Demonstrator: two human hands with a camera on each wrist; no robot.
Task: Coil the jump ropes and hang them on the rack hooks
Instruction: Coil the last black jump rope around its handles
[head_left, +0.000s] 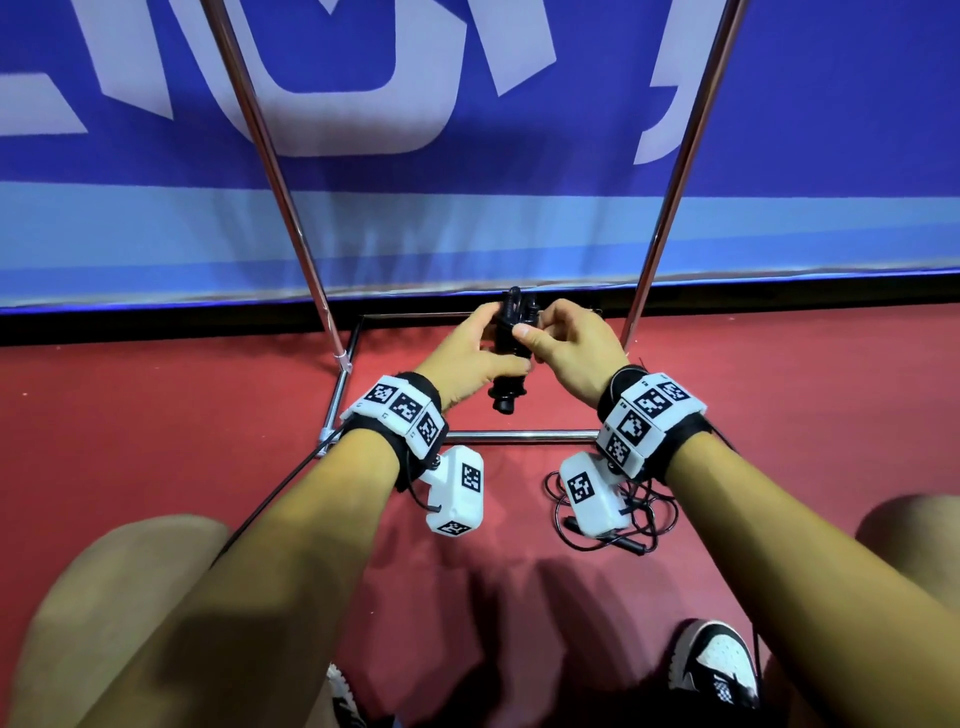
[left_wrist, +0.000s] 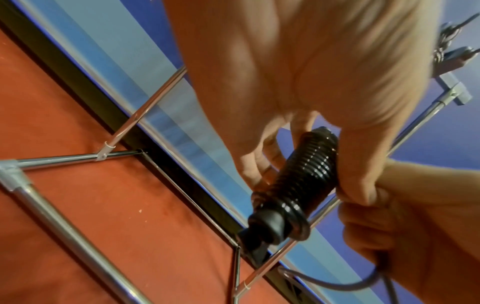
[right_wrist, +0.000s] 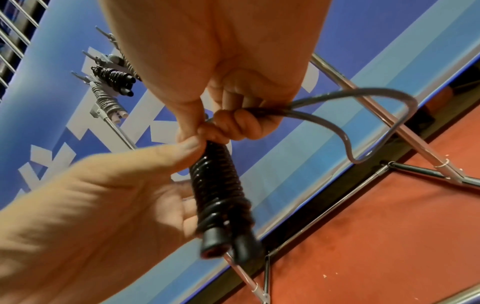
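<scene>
Rack (head_left: 670, 208) stands over red floor (head_left: 156, 415); its hooks are out of the head view. Black jump rope (head_left: 511, 343), wound round its paired handles, is held low between the uprights. Left hand (head_left: 467, 358) grips the bundle; right hand (head_left: 566, 343) pinches the last loop (right_wrist: 384, 123). Best to keep tension and tuck the loop tight. The tail's end is hidden in the fist.

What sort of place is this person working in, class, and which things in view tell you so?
Probably a sports hall or gym. A red sports-type floor meets a large blue banner with big pale lettering; a metal rack stands before it, and coiled jump ropes hang on its hooks.
</scene>
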